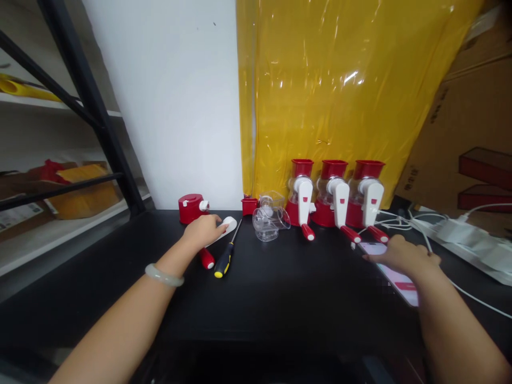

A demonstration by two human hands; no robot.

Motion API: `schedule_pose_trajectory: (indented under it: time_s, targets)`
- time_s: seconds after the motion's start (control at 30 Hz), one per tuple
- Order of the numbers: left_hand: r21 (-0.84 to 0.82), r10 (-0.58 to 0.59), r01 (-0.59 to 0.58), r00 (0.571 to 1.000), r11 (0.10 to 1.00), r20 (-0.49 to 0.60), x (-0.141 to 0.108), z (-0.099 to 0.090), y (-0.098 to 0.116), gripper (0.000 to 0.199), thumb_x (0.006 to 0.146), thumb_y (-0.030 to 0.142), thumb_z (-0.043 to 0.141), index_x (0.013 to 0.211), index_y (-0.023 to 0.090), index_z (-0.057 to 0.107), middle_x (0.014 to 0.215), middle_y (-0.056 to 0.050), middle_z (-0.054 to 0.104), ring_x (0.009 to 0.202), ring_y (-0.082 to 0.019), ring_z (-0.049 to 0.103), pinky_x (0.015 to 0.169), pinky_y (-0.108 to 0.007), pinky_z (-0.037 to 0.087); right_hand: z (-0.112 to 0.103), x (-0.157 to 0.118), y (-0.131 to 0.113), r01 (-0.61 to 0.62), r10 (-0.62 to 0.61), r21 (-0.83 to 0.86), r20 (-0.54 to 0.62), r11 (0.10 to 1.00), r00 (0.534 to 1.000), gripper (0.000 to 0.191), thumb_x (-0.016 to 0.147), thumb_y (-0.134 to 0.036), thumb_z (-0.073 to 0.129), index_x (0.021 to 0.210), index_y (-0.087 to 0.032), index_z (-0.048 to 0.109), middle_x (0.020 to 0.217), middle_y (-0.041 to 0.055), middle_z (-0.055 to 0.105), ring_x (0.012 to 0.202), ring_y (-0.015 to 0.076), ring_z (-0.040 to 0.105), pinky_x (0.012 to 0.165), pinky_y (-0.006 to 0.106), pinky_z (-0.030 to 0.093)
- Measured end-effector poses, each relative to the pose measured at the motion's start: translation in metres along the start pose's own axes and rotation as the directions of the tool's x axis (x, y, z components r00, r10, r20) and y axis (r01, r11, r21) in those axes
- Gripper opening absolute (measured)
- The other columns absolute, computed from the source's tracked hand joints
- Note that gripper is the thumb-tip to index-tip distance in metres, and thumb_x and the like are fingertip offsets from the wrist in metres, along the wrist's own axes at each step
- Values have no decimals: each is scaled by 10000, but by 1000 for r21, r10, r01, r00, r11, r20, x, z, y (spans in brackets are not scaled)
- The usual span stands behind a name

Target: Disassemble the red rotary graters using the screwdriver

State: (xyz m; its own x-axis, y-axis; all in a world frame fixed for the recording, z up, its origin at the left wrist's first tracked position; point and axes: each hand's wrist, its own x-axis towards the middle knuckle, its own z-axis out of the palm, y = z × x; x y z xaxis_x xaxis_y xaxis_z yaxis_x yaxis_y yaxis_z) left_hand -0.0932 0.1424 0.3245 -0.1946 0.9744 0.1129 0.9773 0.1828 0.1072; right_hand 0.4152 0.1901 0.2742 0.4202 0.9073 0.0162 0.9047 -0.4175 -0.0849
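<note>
Crank handle (229, 224) lies just left of the screwdriver (226, 258), our landmark. We note our left hand (203, 231) half curled, fingers on the handle; whether gripping, we cannot tell. Well right of the screwdriver, our right hand (408, 257) hovers loosely open at the phone (394, 276). Clear housing (268, 216) and three assembled grinders (335, 194): also rightward.

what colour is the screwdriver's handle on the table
Black with yellow accents and a yellow end, best seen in the head view.

Pale bangle (164, 275), left wrist.
</note>
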Motion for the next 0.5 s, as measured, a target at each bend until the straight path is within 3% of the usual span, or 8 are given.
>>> schedule_pose_trajectory:
  time_s: [0.17, 0.5]
  targets:
    - [4, -8, 8, 1000, 1000, 7, -2, -3, 2, 537, 957, 564, 469, 1242, 185, 721, 1232, -167, 749, 1117, -355, 708, 829, -390, 540, -14, -15, -8, -42, 39, 31, 81, 999, 996, 971, 664, -764, 623, 1363, -106, 480, 1425, 295, 544, 1389, 470, 448, 1084, 571, 366]
    - [3, -2, 2, 1000, 1000, -14, -2, 0, 1, 493, 956, 537, 494, 1203, 186, 736, 1185, -165, 768, 1105, -340, 716, 811, -364, 536, -6, -12, -5, -41, 40, 69, 6, 997, 999, 932, 655, -774, 616, 1326, -132, 531, 1399, 310, 575, 1370, 489, 466, 1021, 649, 392]
